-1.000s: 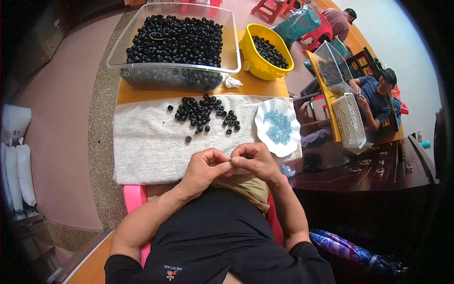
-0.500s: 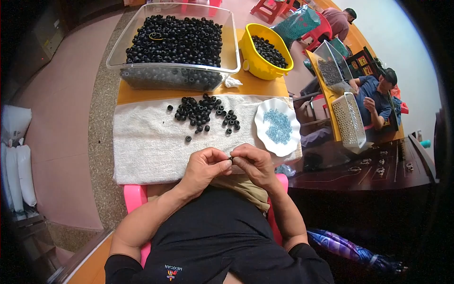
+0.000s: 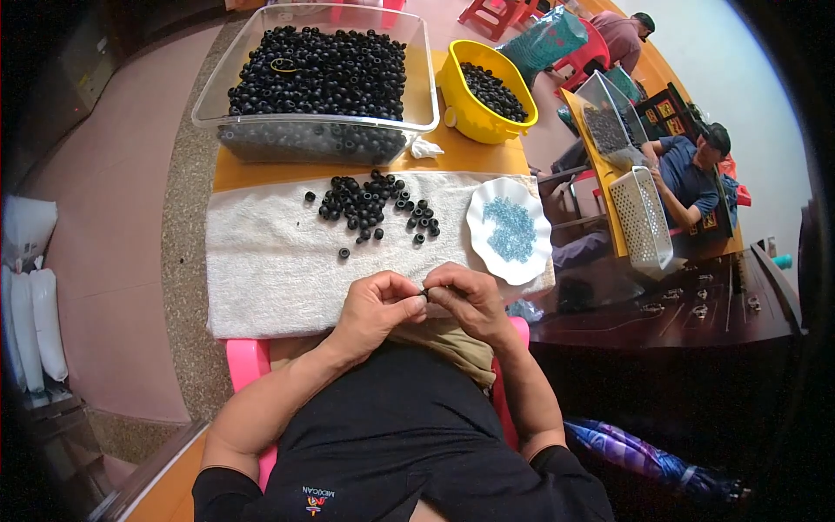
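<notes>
Between the fingertips of both hands is a small black bead (image 3: 424,294), mostly hidden by the fingers. My left hand (image 3: 379,306) pinches it from the left with thumb and forefinger. From the other side my right hand (image 3: 470,302) presses its fingers on it, with both hands over the front edge of a white towel (image 3: 261,287). Loose black beads (image 3: 357,204) lie in a heap on the towel, ahead of my hands. To the right, a scalloped white dish (image 3: 477,217) holds tiny clear blue pieces (image 3: 511,228).
Beyond the towel stand a large clear bin (image 3: 204,100) of black beads and a yellow basket (image 3: 461,113) of them. A crumpled tissue (image 3: 425,149) lies between them. At the right, a person (image 3: 691,170) sits by a white perforated basket (image 3: 639,217). A folded umbrella (image 3: 644,457) lies lower right.
My hands keep nearly the same pinch on the bead. At the right, the seated person's raised hand has dropped toward the table. The view has shifted very slightly.
</notes>
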